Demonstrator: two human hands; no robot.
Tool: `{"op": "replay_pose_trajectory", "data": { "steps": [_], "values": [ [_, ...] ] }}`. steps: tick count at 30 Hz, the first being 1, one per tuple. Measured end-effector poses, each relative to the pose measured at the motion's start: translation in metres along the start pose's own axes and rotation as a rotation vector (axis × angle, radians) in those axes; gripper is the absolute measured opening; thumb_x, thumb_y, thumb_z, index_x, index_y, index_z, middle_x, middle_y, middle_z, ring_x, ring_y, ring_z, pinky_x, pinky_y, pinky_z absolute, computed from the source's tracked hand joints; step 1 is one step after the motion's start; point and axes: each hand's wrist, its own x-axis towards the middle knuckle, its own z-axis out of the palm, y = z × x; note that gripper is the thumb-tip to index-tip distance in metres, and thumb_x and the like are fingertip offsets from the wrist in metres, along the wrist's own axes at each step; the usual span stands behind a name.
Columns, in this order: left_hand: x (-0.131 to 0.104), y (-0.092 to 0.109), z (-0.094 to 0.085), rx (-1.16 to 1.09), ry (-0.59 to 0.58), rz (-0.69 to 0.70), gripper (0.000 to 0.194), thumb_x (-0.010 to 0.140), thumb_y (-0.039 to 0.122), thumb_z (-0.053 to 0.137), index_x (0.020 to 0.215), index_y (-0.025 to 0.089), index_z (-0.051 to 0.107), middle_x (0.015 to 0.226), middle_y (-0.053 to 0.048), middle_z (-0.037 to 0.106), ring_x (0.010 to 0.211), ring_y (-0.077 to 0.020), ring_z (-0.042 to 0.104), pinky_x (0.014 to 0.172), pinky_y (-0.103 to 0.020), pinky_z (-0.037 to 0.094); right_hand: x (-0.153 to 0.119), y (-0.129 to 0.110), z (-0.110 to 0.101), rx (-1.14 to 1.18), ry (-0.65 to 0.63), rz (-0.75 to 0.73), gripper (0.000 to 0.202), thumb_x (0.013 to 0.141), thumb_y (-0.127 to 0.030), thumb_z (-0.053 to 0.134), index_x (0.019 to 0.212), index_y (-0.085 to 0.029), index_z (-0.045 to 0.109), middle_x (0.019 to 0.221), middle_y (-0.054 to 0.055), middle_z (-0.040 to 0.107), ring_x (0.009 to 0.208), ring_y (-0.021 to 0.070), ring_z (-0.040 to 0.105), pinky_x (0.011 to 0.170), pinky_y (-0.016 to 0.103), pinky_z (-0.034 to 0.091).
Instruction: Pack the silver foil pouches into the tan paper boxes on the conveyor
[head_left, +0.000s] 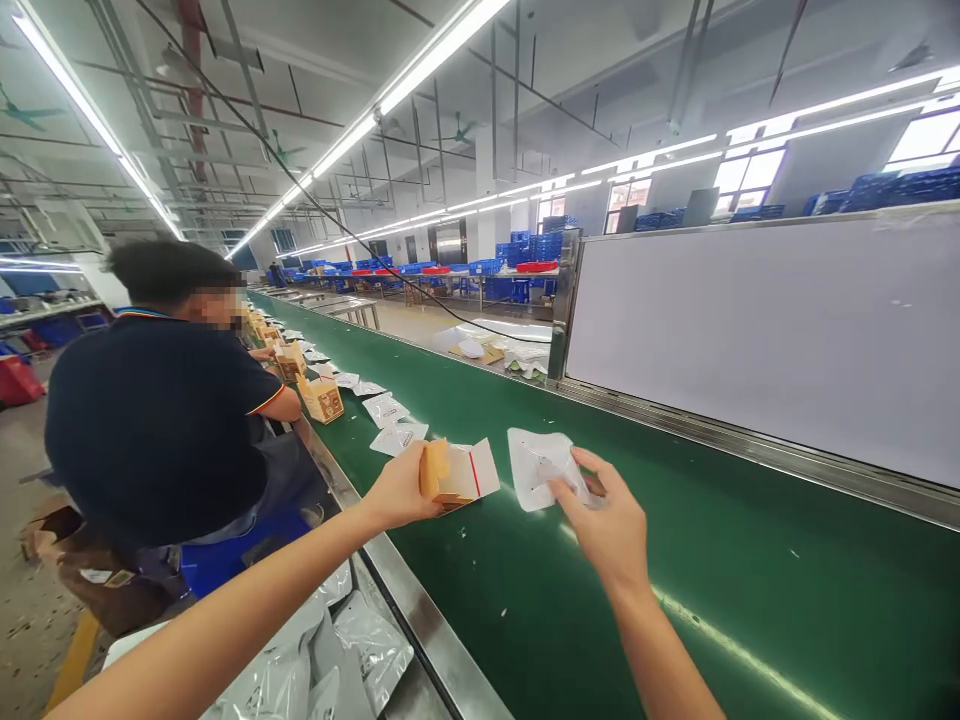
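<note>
The left hand [401, 490] is gripping a small box [457, 473] above the green belt [675, 560]. The right hand [607, 520] is pinching a white pouch [536, 465], which is lying on the belt just beside the box.

A small cardboard box [457, 473], flap open with a red stripe, tilts left of a clear plastic pouch [541, 467] lying flat.

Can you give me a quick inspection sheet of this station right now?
Surface: green conveyor belt, metal-edged.
Job's things: small open carton in left hand; clear plastic pouch pinched by right hand.
Clutter: more pouches and a brown box upstream; silver bags below the belt edge.
Grippers: both hands closed on their items.
Cables: black cable hanging overhead.
Surroundings: co-worker left; white panel right; blue crates behind.
</note>
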Motion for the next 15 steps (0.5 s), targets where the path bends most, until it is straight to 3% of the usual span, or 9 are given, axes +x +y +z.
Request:
{"op": "replay_pose_trajectory", "data": {
  "steps": [3, 6, 11, 13, 15],
  "values": [
    [-0.017, 0.038, 0.018, 0.232, 0.081, 0.092, 0.057, 0.057, 0.028, 0.072, 0.106, 0.018, 0.046, 0.105, -0.008, 0.057, 0.095, -0.0279, 0.057, 0.081, -0.039, 0.047, -0.019, -0.034, -0.039, 0.021, 0.232, -0.473, 0.023, 0.082, -0.029, 0.06, 0.104, -0.024, 0.064, 0.103, 0.004, 0.061, 0.091, 0.0184, 0.057, 0.077, 0.03, 0.049],
    [-0.032, 0.065, 0.038, 0.373, 0.197, 0.192, 0.057, 0.058, 0.02, 0.068, 0.11, 0.016, 0.044, 0.106, -0.01, 0.057, 0.097, -0.0281, 0.055, 0.085, -0.041, 0.045, -0.035, -0.046, -0.048, -0.114, 0.244, -0.773, 0.021, 0.082, -0.01, 0.053, 0.097, -0.021, 0.065, 0.089, 0.004, 0.065, 0.082, 0.0185, 0.054, 0.076, 0.032, 0.046],
    [-0.054, 0.087, 0.068, 0.432, 0.26, 0.514, 0.055, 0.063, 0.016, 0.058, 0.115, 0.015, 0.041, 0.113, -0.014, 0.055, 0.104, -0.0294, 0.052, 0.089, -0.046, 0.043, -0.058, -0.035, -0.041, -0.001, 0.011, -0.748, 0.021, 0.079, -0.005, 0.043, 0.08, -0.018, 0.059, 0.078, 0.004, 0.063, 0.072, 0.0157, 0.055, 0.064, 0.026, 0.047],
    [-0.063, 0.092, 0.08, 0.373, 0.244, 0.572, 0.051, 0.063, 0.012, 0.054, 0.113, 0.015, 0.043, 0.112, -0.013, 0.056, 0.103, -0.0277, 0.053, 0.088, -0.044, 0.045, -0.066, -0.032, -0.046, 0.083, -0.225, -0.694, 0.022, 0.073, -0.009, 0.046, 0.089, -0.018, 0.058, 0.082, 0.003, 0.062, 0.072, 0.015, 0.056, 0.063, 0.024, 0.049],
    [-0.071, 0.096, 0.094, 0.327, 0.205, 0.582, 0.048, 0.062, 0.011, 0.052, 0.109, 0.016, 0.045, 0.109, -0.012, 0.057, 0.101, -0.0264, 0.054, 0.087, -0.044, 0.045, -0.073, -0.031, -0.055, 0.183, -0.585, -0.586, 0.035, 0.068, -0.015, 0.055, 0.102, -0.019, 0.057, 0.095, 0.003, 0.062, 0.082, 0.017, 0.059, 0.072, 0.027, 0.051]
  ]
}}
